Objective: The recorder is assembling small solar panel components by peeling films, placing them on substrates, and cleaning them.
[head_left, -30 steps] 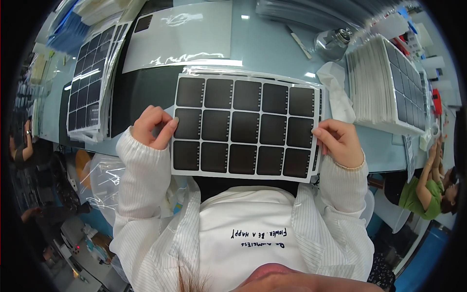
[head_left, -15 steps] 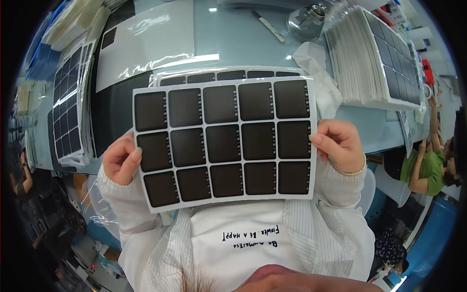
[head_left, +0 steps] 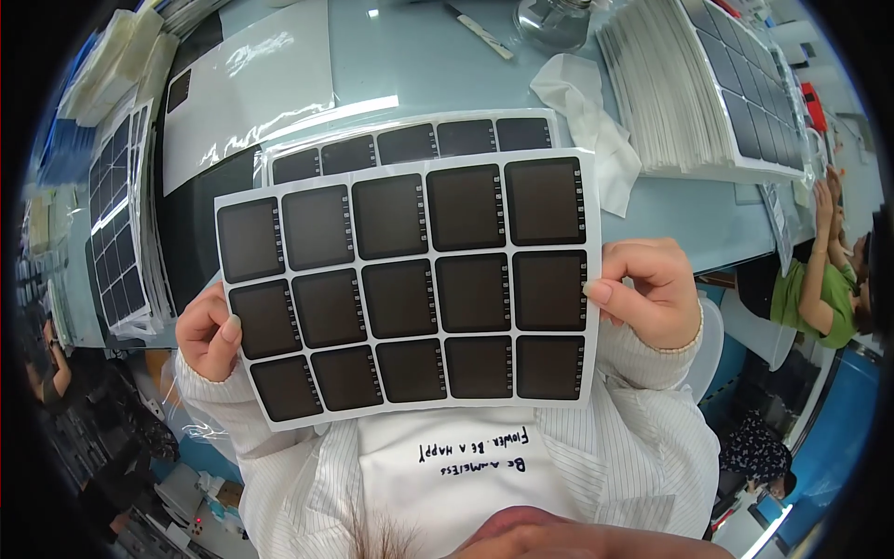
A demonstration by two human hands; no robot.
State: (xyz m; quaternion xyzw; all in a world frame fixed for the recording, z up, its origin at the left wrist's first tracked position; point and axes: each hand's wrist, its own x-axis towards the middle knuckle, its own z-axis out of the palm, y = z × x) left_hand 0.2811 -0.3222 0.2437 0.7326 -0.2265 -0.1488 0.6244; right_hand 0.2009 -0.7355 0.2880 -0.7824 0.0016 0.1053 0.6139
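Note:
I hold up a white sheet of dark square stickers (head_left: pixel 398 298), set in three rows, in front of my chest. Its surface faces me and it tilts a little, the left side lower. My left hand (head_left: pixel 210 331) pinches the left edge between thumb and fingers. At the right edge, my right hand (head_left: pixel 644 293) pinches it the same way, with the thumb on the front. Just beyond its top edge lies another sheet of dark squares (head_left: pixel 407 143) on the table, partly covered by the held one and edged with clear film.
A tall stack of sheets (head_left: pixel 666 93) stands at the right, a lower stack (head_left: pixel 121 224) at the left. Beyond lie a white board (head_left: pixel 251 84), a craft knife (head_left: pixel 480 31), a glass bottle (head_left: pixel 551 23) and a crumpled white cloth (head_left: pixel 587 121). A person in green (head_left: pixel 815 293) sits at far right.
The held sheet looks larger and its left side has shifted left and down, along with my left hand. More of the sheet behind shows. The whole table view has shifted slightly up and left.

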